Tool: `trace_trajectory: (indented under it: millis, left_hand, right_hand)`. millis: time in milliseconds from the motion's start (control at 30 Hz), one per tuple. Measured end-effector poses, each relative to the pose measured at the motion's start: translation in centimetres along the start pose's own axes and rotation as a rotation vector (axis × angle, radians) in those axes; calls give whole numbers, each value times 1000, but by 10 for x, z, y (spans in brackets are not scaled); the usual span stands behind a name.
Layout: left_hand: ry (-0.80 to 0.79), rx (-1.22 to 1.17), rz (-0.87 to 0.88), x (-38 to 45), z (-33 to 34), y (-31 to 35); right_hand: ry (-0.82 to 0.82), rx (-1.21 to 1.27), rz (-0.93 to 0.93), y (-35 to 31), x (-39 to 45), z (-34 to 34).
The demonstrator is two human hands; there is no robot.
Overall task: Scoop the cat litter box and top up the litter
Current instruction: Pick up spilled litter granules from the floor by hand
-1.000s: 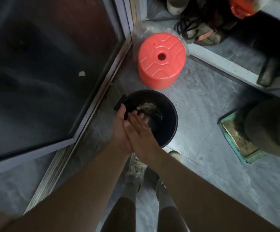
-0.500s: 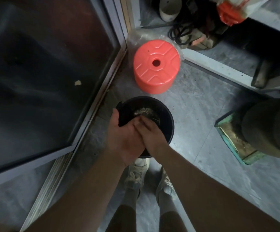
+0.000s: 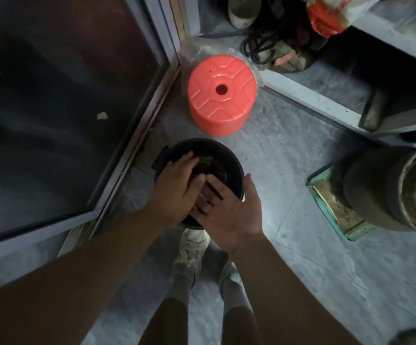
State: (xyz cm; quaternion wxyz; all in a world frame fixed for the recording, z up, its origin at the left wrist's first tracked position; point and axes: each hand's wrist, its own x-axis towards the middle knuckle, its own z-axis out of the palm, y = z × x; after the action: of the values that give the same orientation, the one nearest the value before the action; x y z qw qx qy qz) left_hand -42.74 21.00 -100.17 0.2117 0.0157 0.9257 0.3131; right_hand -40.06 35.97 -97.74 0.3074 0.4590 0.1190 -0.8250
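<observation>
A round black bucket stands on the grey tiled floor, straight in front of the person's feet and close to the metal frame of a dark glass door on the left. Its rim is glossy, with a small lug on the left edge. At the bottom lies a patch of pale grainy litter, partly hidden in shadow.

Both hands hover over the near half of the bucket. The left hand faces palm down, fingers straight and together, reaching across the opening. The right hand faces palm up, fingers spread and flat, thumb raised beside the right rim. The right fingertips lie under the left hand's edge. Neither hand holds anything.

Half a second ago the two hands were pressed together over the bucket, the right fingers curled down against the left palm; now they have slid apart and the right palm has turned upward. The view has also tilted slightly, so the bucket sits a little higher.

Just beyond the bucket stands an upturned red plastic stool with a hole in its centre. To the right are a large cylindrical pot on a green-edged base. Light sneakers show below the hands.
</observation>
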Motion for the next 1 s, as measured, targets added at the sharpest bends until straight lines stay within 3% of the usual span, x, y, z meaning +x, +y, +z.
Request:
trace_trajectory:
  millis: [33, 100, 167, 267, 333, 400, 433, 500, 567, 633, 667, 767, 800, 933, 1000]
  left_hand:
    - [42, 27, 147, -6, -3, 12]
    - [-48, 106, 456, -19, 4, 21]
    - [-150, 138, 536, -27, 10, 16]
    - [-220, 136, 329, -20, 15, -18]
    - [-204, -55, -61, -5, 14, -28]
    - [-38, -292, -404, 7, 14, -24]
    - [75, -246, -380, 6, 13, -14]
    - [143, -100, -58, -5, 15, 8]
    - [-44, 9, 161, -21, 26, 17]
    - [-160, 125, 196, -24, 41, -8]
    - [-148, 56, 103, -21, 44, -19]
    - [7, -871, -678, -5, 26, -14]
    - [-5, -1096, -803, -7, 22, -9]
    - [-93, -1711, -884, -19, -2, 18]
    - [-96, -1807, -879, -24, -8, 30]
  right_hand:
    - [18, 25, 6, 1, 1, 0]
    - [20, 54, 5, 3, 1, 7]
    - [19, 63, 22, 4, 2, 12]
    - [-73, -21, 99, 5, -1, 11]
    - [-60, 3, 42, 3, -2, 4]
    - [-24, 101, -33, -1, -3, -3]
    - [1, 126, -50, -3, -3, -6]
    - [68, 71, -35, -4, -2, -3]
    - [59, 13, 15, 2, -1, 7]
    - [121, -144, -28, 10, 2, 20]
    - [149, -295, -84, 12, 1, 25]
    - [153, -714, -202, 15, -6, 35]
    - [140, -787, -234, 16, -9, 39]
    - [90, -825, -24, 17, -1, 54]
    - [141, -878, -13, 11, 11, 53]
